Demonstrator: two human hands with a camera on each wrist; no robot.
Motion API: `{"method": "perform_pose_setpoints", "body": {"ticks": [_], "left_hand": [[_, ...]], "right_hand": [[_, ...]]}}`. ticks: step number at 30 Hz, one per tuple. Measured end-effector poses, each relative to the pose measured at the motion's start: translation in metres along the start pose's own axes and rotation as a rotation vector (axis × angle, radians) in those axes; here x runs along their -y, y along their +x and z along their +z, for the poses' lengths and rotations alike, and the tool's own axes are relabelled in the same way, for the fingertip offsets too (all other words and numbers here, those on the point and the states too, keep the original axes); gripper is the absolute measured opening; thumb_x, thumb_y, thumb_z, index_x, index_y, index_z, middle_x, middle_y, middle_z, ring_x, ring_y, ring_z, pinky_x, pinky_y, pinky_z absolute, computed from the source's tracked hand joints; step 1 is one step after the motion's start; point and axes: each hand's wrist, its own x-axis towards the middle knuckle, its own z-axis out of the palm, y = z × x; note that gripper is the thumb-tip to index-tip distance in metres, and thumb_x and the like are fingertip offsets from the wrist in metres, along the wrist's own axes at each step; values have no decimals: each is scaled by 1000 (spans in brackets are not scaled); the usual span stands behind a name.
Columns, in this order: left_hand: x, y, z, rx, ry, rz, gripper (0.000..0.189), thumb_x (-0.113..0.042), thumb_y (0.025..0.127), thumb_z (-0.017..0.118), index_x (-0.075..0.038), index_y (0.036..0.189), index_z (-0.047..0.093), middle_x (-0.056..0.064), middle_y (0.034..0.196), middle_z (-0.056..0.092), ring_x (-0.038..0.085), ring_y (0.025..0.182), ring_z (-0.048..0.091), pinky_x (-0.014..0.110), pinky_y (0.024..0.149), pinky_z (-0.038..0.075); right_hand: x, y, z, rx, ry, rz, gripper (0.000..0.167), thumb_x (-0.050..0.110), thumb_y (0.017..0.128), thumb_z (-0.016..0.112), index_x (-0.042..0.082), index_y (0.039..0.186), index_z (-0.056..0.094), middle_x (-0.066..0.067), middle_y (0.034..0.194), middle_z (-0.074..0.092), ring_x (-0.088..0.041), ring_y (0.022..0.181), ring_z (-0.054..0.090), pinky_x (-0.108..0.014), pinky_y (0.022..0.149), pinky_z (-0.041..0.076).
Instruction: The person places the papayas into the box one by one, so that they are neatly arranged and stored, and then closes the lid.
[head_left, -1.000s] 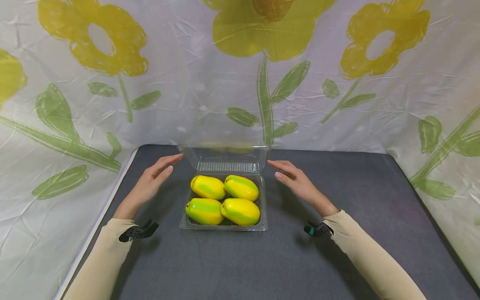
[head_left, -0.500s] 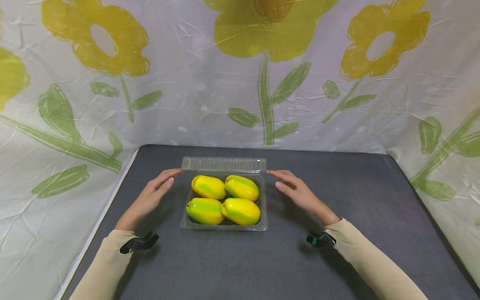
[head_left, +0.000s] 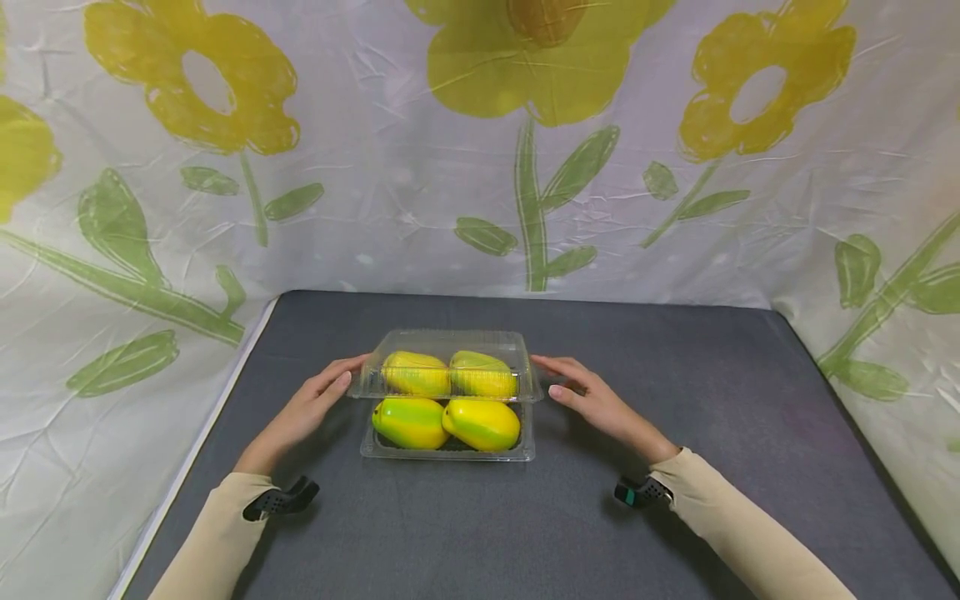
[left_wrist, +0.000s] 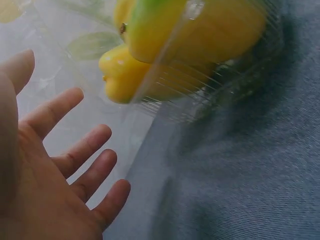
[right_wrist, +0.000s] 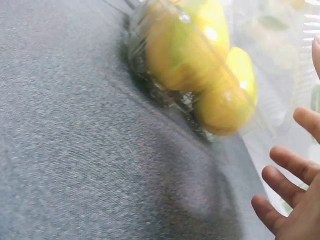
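A clear plastic clamshell box (head_left: 366, 450) stands in the middle of the table, holding several yellow-green, papaya-like fruits (head_left: 482, 423). Its hinged lid (head_left: 450, 337) is tilted down over the back row; the front row is uncovered. My left hand (head_left: 296, 412) has its fingertips at the lid's left side, and my right hand (head_left: 607, 408) is at its right side. Both hands' fingers are extended and spread, with nothing gripped. In the left wrist view, the fingers (left_wrist: 92, 145) are loosely straight beside the fruits (left_wrist: 150, 75). Exact fingertip contact is hard to tell.
A dark grey cloth (head_left: 480, 533) covers the table. White fabric (head_left: 360, 167) printed with yellow flowers hangs behind it and along both sides. Each wrist wears a black band (head_left: 281, 500) with a small camera.
The lid has swung from standing upright at the back, forward and down over the back fruits. Both hands have come slightly toward the person alongside it. The box and fruits stay put.
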Motion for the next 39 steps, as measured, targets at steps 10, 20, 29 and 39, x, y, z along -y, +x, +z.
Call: {"method": "perform_pose_setpoints", "body": {"ticks": [10, 20, 29, 39], "left_hand": [[3, -9, 6, 111, -45, 11, 49, -19, 109, 36, -21, 157, 28, 13, 158, 38, -12, 132, 37, 33, 110, 43], [-5, -15, 5, 133, -68, 27, 56, -17, 105, 46, -26, 157, 27, 11, 158, 38, -5, 133, 41, 26, 100, 50], [-14, -21, -2, 182, -58, -19, 56, -20, 105, 48, -27, 156, 28, 8, 161, 34, 23, 139, 45, 28, 101, 50], [-20, -25, -2, 239, -48, -51, 63, -25, 101, 58, -30, 156, 27, 11, 161, 32, 43, 136, 45, 63, 102, 45]], "right_hand": [[3, -8, 8, 36, -8, 36, 62, 22, 98, 61, 25, 154, 34, -10, 153, 43, -37, 135, 47, -60, 109, 40], [13, -11, 12, 58, -15, 89, 75, 32, 94, 68, 28, 157, 27, -12, 151, 45, -36, 130, 51, -58, 105, 44], [22, -15, 10, 60, 9, 60, 61, 24, 103, 54, 27, 157, 27, -11, 150, 46, -35, 126, 55, -54, 105, 45], [32, -19, 16, 43, -23, 70, 56, 31, 102, 56, 26, 154, 34, -9, 149, 46, -30, 122, 57, -51, 102, 48]]}}
